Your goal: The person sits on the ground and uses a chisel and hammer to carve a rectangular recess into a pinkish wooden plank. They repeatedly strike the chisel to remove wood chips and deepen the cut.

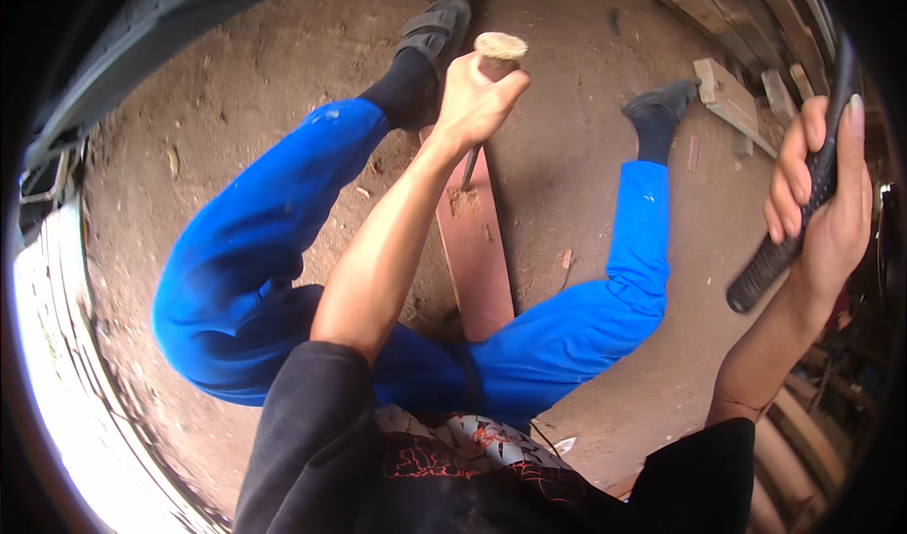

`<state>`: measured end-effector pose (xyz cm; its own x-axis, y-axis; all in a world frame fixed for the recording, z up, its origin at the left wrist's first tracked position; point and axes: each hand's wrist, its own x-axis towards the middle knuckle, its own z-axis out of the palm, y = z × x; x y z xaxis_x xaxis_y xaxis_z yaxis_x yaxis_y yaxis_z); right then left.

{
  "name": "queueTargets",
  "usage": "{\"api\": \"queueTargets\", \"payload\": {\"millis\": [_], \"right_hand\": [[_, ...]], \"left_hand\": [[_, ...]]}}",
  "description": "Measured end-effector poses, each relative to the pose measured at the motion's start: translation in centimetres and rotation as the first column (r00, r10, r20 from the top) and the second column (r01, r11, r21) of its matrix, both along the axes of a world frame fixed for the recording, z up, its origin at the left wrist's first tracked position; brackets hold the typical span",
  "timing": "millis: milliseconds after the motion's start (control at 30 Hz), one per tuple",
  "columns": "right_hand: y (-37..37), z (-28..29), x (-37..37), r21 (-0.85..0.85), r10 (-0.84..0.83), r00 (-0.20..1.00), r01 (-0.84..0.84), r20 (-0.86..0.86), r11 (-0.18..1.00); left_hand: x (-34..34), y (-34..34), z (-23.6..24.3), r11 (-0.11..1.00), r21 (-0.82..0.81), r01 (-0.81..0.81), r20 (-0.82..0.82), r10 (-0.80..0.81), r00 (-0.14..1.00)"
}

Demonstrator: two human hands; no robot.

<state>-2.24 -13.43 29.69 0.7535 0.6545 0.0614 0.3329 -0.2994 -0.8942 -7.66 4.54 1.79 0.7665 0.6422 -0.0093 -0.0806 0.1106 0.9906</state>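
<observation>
My left hand (470,104) is closed around the handle of a chisel (501,49), whose pale, frayed wooden top sticks up above the fist. Its dark metal blade slants down into a rough, shallow cut-out (464,203) in a reddish wooden board (479,284). The board lies between my legs, and its far end reaches near my left shoe. Raised at the far right, my right hand (831,203) grips a tool by its black textured handle (765,271). The upper end of that tool runs out at the rim, so its head is hidden.
Brown dirt ground (567,90) with scattered wood chips surrounds the board. Timber planks (723,24) are stacked at the upper right, with a short wood block (726,95) beside my right shoe. More lumber (803,430) lies at the lower right. A dark tyre-like object (142,52) stands upper left.
</observation>
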Motion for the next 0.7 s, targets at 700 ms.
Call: {"api": "queueTargets", "payload": {"millis": [700], "right_hand": [[0.8, 5.7, 6.7, -0.352, 0.077, 0.938, -0.202, -0.338, 0.914]], "left_hand": [[-1.8, 0.1, 2.6, 0.994, 0.100, 0.051, 0.044, -0.056, 0.997]]}}
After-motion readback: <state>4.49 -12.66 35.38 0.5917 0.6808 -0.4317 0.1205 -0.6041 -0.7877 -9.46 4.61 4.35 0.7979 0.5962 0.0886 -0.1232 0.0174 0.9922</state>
